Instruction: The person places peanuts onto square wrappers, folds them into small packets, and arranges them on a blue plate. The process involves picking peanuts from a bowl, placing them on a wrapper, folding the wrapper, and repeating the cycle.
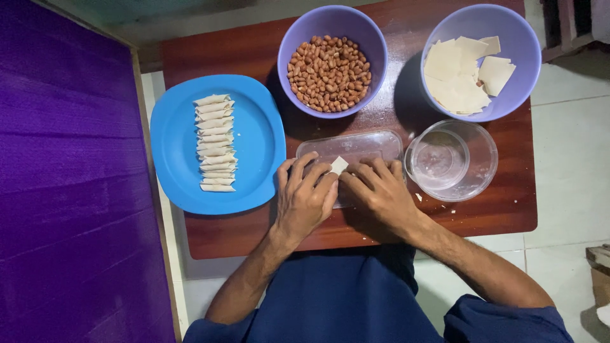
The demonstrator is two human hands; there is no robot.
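My left hand (304, 197) and my right hand (380, 194) meet over a clear plastic lid (372, 145) lying flat on the brown table (495, 209). Between their fingertips they pinch a small pale wrapper piece (338, 165), folded at an angle. To the left a blue plate (254, 133) carries a column of several rolled wrappers (215, 143). Behind the hands a purple bowl (298, 38) holds peanuts (329, 73). Another purple bowl (515, 32) at the back right holds flat square wrappers (460, 76).
A clear glass bowl (452, 160) with a little liquid stands right of the lid. A purple cloth surface (70, 178) fills the left side. White floor tiles (569, 159) lie to the right of the small table.
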